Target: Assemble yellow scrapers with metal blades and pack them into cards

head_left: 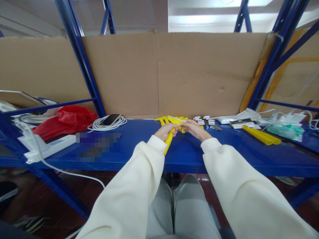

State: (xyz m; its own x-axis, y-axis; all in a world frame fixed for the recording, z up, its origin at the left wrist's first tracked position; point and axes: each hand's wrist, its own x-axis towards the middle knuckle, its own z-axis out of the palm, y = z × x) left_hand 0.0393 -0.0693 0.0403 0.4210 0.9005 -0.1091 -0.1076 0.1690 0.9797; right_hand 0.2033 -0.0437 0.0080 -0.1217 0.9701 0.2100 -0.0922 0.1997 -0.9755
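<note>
Cream sleeves (122, 189) cross the blue shelf's front edge (184, 168); midshelf, left hand (165, 131) grips a yellow tool (168, 142), right hand (196, 129) pinches its upper end; cardboard (124, 76) stands behind, yellow tubes (261, 135) rightward.

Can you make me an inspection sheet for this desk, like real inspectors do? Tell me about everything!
Surface: glossy blue tabletop; part of its left side is blurred out.
Job's things: yellow tool with a smooth, rounded handle, held up; more yellow pieces lie behind it.
Clutter: crumpled red plastic bag, dark-screened phone, two long yellow rounded pieces.
Grippers: left hand, fingers around the tool; right hand, fingers at its upper end, exact grip unclear.
Cables: coiled white cable, the phone lying on it; thick white cable hanging past the left front edge.
Surroundings: tall brown cardboard panels behind; blue metal posts.
</note>
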